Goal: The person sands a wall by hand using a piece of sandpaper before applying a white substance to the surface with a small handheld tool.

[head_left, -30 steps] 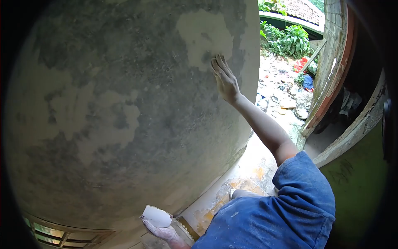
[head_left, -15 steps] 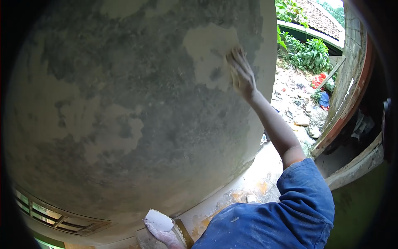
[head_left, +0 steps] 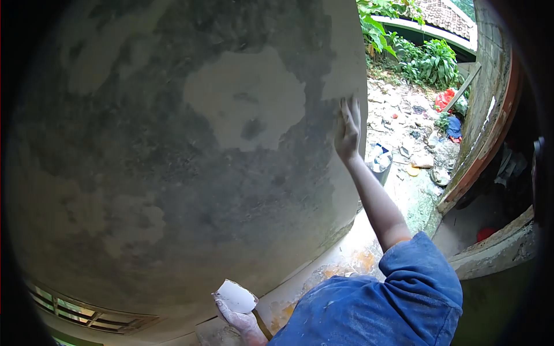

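While a barred window [head_left: 86, 314] sits well to the left of the left hand's [head_left: 243, 324] fingers, those fingers grasp a white piece [head_left: 237, 296] by its lower side, so that it lies tilted against them and juts up beyond their tips. Farther up, a pale patch [head_left: 259, 86] marks the grey wall [head_left: 184, 190], left of the right hand's [head_left: 348, 134] fingers and apart from them. These are stretched out and unclenched, seemingly touching the wall near its right edge; the palm side is hidden. Below and right of them stands a bucket [head_left: 385, 170], and well to their right are leafy plants [head_left: 437, 60] and a red bundle [head_left: 444, 100].
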`<move>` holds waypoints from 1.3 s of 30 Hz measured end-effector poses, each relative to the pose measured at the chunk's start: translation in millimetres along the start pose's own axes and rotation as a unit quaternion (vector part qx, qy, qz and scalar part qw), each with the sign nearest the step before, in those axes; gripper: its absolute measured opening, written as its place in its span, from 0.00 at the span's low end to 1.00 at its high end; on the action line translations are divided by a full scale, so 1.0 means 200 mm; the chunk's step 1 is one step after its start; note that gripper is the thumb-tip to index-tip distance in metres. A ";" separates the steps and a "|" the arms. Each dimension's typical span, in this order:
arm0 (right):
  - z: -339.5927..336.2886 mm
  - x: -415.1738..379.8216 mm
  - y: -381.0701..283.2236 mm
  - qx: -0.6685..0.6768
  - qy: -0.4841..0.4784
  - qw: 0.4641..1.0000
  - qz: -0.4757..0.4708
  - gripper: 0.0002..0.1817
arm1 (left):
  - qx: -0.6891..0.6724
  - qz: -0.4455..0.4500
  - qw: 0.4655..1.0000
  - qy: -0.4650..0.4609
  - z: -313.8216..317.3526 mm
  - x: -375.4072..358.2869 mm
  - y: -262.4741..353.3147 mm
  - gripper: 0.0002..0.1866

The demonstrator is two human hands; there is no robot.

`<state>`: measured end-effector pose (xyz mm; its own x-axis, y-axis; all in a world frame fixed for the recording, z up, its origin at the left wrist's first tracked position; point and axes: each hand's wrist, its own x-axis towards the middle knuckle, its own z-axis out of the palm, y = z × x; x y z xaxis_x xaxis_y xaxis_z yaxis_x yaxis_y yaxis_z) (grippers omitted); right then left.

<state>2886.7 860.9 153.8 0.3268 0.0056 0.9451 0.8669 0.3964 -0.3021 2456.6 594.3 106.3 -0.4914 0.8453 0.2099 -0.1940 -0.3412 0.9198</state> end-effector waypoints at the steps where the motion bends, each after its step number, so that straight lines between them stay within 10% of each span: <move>1: 0.01 0.14 0.04 -0.007 0.012 1.000 -0.025 0.21 | 0.009 0.006 1.000 0.018 0.00 0.01 -0.03 0.26; 7: 0.07 0.75 0.12 0.010 0.028 0.994 -0.106 0.20 | 0.012 -0.001 0.999 0.034 0.18 -0.08 -0.01 0.26; 14: -0.22 -0.46 0.22 -0.018 -0.205 0.977 0.047 0.29 | -0.017 -0.004 0.999 -0.028 0.42 -0.20 -0.04 0.25; 23: 0.00 0.53 0.27 0.065 -0.022 0.995 -0.066 0.25 | 0.023 -0.017 1.000 -0.008 0.52 -0.26 -0.08 0.27; 29: -0.13 -0.41 0.36 0.019 -0.029 0.981 0.190 0.28 | 0.031 -0.032 0.997 -0.070 0.52 -0.31 -0.12 0.28; 35: -0.25 -1.07 0.41 0.023 -0.059 0.806 0.588 0.27 | 0.061 -0.060 0.996 -0.030 0.60 -0.32 -0.07 0.26; 39: -0.13 -0.58 0.51 0.041 0.032 0.898 0.437 0.21 | 0.070 -0.052 0.995 -0.051 0.63 -0.32 -0.03 0.26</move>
<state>2947.2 877.6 9.4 0.8922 0.2953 0.3416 0.2393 0.3324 -0.9123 2596.8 594.3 128.6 -0.3841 0.9131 0.1366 -0.1159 -0.1945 0.9740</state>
